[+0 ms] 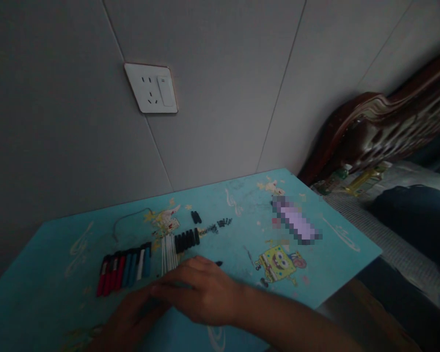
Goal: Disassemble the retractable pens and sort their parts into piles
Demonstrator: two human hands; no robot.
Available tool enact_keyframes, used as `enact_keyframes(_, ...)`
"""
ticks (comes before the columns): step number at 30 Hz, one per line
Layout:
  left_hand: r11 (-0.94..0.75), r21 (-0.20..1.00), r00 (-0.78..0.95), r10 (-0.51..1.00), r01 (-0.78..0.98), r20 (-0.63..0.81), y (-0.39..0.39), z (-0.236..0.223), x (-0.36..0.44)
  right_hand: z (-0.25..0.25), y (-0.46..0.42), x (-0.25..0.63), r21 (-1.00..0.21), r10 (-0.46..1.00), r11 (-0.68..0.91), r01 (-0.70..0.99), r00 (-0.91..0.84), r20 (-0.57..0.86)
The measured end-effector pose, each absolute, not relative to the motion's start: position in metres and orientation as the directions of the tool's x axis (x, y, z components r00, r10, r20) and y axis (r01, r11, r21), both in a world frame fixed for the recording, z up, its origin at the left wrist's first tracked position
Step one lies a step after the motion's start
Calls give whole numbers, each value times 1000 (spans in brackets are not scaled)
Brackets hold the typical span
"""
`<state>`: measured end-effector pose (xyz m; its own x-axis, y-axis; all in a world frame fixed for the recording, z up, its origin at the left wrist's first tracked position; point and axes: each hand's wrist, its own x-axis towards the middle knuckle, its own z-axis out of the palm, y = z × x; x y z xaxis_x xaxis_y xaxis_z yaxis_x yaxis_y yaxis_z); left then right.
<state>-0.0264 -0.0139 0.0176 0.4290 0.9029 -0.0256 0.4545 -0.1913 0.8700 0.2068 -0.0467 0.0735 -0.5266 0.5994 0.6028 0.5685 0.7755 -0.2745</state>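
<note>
My right hand [200, 291] reaches in from the lower right, palm down over the turquoise table [51, 288], its fingers curled together and pointing left. My left hand [132, 318] lies below it, dim and blurred, and its fingertips meet those of the right hand. Whatever they pinch between them is hidden. Just beyond the hands lies a row of red, blue, white and black pen barrels [124, 271]. Beside it are thin white refills [167, 254] and a row of black caps [186, 239]. A small black piece [219, 263] lies by my right knuckles.
Two black pieces [195, 216], tiny dark parts [220, 225] and a bent wire [126, 220] lie farther back. A pixelated purple object [297, 222] rests at the right. A wall socket [152, 88] is above; a dark wooden headboard [381, 127] and a bed stand at the right.
</note>
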Motion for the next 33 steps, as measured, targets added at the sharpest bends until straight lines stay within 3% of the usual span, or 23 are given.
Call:
enact_keyframes(5,-157,847,437,894,508,-97,-4,27,-35,76,-41,212,-284,599,775,564,-513,615)
enact_keyframes(11,-128,874,234,972,468,17,5,69,-67,85,-27,254,-429,683,728,535,-509,524)
enact_keyframes(14,-159,710,75,986,686,148,12,76,-107,82,-17,280,-486,714,696,528,-578,395)
enact_keyframes(18,-33,348,-31,984,937,178,18,61,-155,70,-16,300,-502,746,640,582,-626,226)
enact_keyframes(21,21,276,-65,986,961,153,21,45,-164,60,-22,301,-488,775,604,631,-608,173)
enact_keyframes(28,71,172,-92,989,982,119,33,43,-136,49,-24,294,-513,793,592,622,-562,234)
enact_keyframes(33,98,117,-112,986,988,119,41,44,-121,44,-20,295,-537,832,532,655,-521,188)
